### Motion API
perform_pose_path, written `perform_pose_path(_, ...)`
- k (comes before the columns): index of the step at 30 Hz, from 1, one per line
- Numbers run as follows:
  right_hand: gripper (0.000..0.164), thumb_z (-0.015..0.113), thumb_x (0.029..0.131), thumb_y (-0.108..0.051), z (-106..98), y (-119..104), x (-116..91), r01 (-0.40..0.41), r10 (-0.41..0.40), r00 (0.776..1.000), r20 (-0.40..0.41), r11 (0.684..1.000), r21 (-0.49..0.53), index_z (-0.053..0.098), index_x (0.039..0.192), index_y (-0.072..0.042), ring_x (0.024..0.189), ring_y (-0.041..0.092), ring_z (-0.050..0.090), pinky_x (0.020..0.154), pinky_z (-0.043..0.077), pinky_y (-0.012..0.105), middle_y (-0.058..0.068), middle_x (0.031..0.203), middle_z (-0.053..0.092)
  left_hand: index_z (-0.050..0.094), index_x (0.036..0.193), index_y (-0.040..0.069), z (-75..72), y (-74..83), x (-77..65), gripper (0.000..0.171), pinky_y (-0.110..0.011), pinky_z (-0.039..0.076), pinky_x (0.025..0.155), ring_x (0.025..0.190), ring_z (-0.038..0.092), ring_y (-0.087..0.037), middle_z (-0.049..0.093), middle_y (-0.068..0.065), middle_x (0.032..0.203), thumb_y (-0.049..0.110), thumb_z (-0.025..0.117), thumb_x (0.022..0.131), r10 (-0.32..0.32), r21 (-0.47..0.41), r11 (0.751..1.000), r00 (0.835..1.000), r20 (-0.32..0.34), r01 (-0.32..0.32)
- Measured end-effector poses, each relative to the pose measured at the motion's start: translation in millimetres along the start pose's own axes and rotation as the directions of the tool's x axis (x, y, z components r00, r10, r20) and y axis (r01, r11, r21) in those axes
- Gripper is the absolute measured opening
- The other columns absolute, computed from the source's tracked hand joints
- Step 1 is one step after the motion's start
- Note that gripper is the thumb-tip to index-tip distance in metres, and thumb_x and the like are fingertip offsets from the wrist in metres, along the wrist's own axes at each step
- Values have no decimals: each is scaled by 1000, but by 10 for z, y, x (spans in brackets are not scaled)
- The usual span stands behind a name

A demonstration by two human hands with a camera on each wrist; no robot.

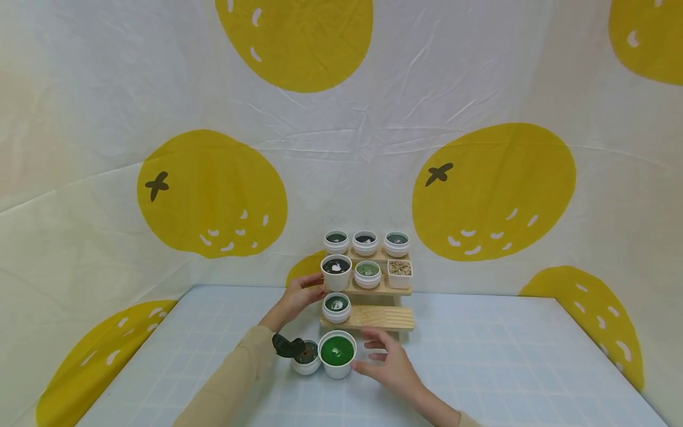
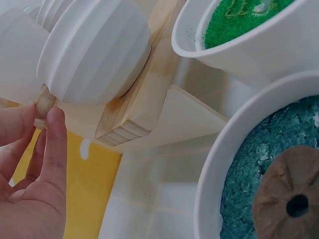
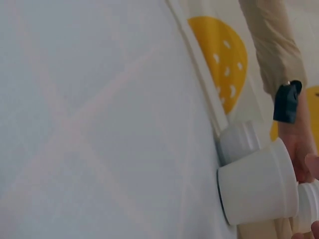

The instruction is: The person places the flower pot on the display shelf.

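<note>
A three-tiered wooden stand [image 1: 384,317] holds several small white pots. My left hand [image 1: 299,296] is at its left side, beside a taller white cup [image 1: 337,280] on the middle tier. In the left wrist view, its thumb and fingers pinch the end of a wooden plank [image 2: 46,99] just below a ribbed white pot [image 2: 97,55]. In front of the stand is a white cup with a bright green top [image 1: 337,351]. My right hand [image 1: 392,363] is at this cup's right side, fingers apart and loosely curved, thumb tip close by its wall.
Left of the green-topped cup stands a low white pot [image 1: 306,369] with a brown ring-shaped piece [image 2: 271,184] on its blue-green filling. A squarish white pot of tan bits [image 1: 400,274] sits at the middle tier's right end. A patterned cloth [image 1: 349,118] hangs behind the table.
</note>
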State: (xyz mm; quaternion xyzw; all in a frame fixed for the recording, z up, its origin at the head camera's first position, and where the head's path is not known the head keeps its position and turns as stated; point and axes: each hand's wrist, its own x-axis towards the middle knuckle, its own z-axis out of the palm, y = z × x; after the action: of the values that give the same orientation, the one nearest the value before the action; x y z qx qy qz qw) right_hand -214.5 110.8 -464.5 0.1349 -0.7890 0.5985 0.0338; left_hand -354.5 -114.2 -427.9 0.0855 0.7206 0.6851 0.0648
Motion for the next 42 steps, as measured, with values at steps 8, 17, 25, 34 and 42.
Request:
perform_pose_path(8,68,84,70,-14,43,62,-49,1,-1,999,35,1000,27,52,128,-2,111,31,57,89,56,29,16,127,57,45,137,-9,-14,0,-7,44,-30,56,91,94,64,-12,51,-31,133,-3,52,93,12,11,1000,1000,23,-12)
perform_pose_path(17,72,83,71,-12,92,97,-60,3,-9,994,107,999,50,46,132,-1,110,31,57,90,55,34,18,124,57,45,136,-11,-22,-15,-7,44,-31,57,90,96,65,-15,52,-31,132,-3,53,93,36,9,999,999,27,-36)
perform_pose_path(25,73,82,72,-9,166,140,-46,-12,-2,990,143,995,95,44,132,0,107,27,58,87,55,29,18,121,58,48,136,-7,-9,-4,-10,44,-32,57,90,97,66,-16,54,-28,132,-2,54,93,11,10,1000,1000,8,-11)
perform_pose_path(34,74,83,71,-10,222,164,-10,-20,8,988,157,997,76,43,132,0,101,19,57,83,55,26,16,119,57,49,136,-7,-11,-13,2,43,-31,57,90,98,66,-17,55,-27,131,-1,54,93,2,12,1000,1000,0,-2)
perform_pose_path(42,75,84,67,-5,271,152,63,8,-21,990,141,995,95,44,130,3,99,11,58,84,57,23,18,117,58,48,136,-6,-10,-1,-5,44,-33,56,92,100,66,-18,54,-27,132,0,54,93,1,11,1000,1000,7,-1)
